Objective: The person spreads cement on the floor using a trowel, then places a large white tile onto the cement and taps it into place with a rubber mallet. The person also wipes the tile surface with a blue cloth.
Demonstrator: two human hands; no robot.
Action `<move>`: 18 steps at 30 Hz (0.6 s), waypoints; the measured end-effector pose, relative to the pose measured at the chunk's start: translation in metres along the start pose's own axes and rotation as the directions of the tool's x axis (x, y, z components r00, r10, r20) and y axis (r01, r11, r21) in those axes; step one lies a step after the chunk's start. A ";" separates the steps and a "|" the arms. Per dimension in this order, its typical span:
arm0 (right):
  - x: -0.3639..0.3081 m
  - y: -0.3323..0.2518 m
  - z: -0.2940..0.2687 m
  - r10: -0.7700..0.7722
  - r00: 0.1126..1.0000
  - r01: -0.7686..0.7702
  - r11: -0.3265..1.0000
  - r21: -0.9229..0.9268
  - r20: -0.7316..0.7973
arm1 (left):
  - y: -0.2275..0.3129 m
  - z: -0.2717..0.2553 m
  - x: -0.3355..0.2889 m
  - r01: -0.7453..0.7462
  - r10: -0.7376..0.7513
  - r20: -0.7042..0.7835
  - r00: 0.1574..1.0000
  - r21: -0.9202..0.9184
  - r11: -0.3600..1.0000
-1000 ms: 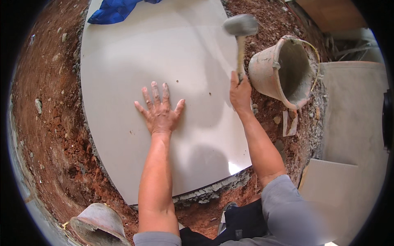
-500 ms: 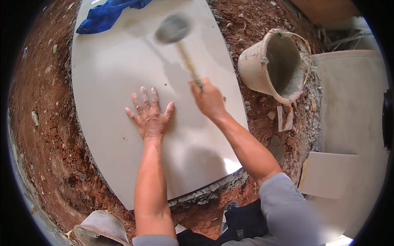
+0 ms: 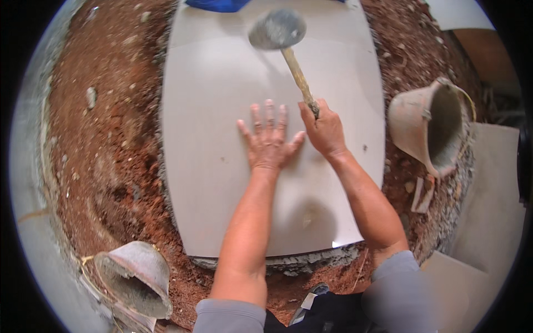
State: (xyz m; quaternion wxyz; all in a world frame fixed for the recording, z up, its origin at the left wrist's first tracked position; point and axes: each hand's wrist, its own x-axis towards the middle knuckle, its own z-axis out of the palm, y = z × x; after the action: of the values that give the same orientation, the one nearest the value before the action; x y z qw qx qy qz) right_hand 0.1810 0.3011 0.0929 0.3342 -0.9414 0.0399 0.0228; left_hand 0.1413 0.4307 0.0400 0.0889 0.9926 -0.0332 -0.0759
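A large pale floor tile [image 3: 211,183] lies on a grey mortar bed [image 3: 316,260] over red soil. My left hand [image 3: 270,141] rests flat on the tile's middle, its fingers spread. To the right, my right hand [image 3: 325,129] is wrapped around the wooden handle of a mallet [image 3: 277,29]. The mallet's dark, dusty head points toward the tile's far end, with a faint shadow on the tile below it. Whether the head touches the tile I cannot tell.
A blue cloth [image 3: 216,4] lies on the tile's far end. On the right, a mortar-stained bucket [image 3: 408,122] leans on the soil; another bucket [image 3: 139,266] lies tipped at the lower left. Loose stones and rough red soil [image 3: 111,166] border the tile. More pale tile [image 3: 483,194] is at far right.
The view has swung left, shifting everything to the right in the picture. My right hand and the mallet are now closer to my left hand, which stays flat on the tile.
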 end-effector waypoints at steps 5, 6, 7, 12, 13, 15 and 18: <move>0.014 -0.020 0.004 -0.064 0.997 0.063 0.998 0.016 0.037 | 0.001 -0.008 0.000 -0.005 0.010 0.129 0.992 -0.037 0.999; 0.018 -0.024 0.006 -0.085 0.996 0.083 0.993 0.083 0.016 | 0.001 -0.009 0.001 -0.015 0.016 0.158 0.987 -0.007 1.000; 0.021 -0.028 0.008 -0.094 0.995 0.088 0.986 0.144 0.035 | 0.001 -0.010 0.000 -0.010 0.013 0.149 0.989 -0.015 1.000; 0.032 -0.028 0.011 -0.015 0.997 0.022 0.995 -0.097 0.070 | -0.001 -0.008 0.000 -0.011 0.021 0.123 0.992 -0.076 0.997; 0.032 -0.026 0.012 0.004 0.995 0.000 0.999 -0.037 0.095 | -0.001 -0.007 0.000 -0.008 0.016 0.111 0.994 -0.069 0.998; 0.030 -0.022 0.010 -0.043 0.999 0.041 0.991 0.125 0.011 | -0.002 -0.006 0.000 -0.027 0.037 0.105 0.994 -0.094 0.995; 0.026 -0.016 0.004 -0.012 0.998 0.014 1.000 -0.027 0.055 | -0.001 -0.008 0.000 -0.023 0.028 0.093 0.995 -0.062 0.998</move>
State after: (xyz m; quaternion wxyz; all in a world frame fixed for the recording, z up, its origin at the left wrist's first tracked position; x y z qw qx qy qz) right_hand 0.2082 0.3150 0.0982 0.3226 -0.9450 0.0242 0.0472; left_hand 0.1423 0.4329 0.0476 0.1182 0.9843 -0.0478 -0.1223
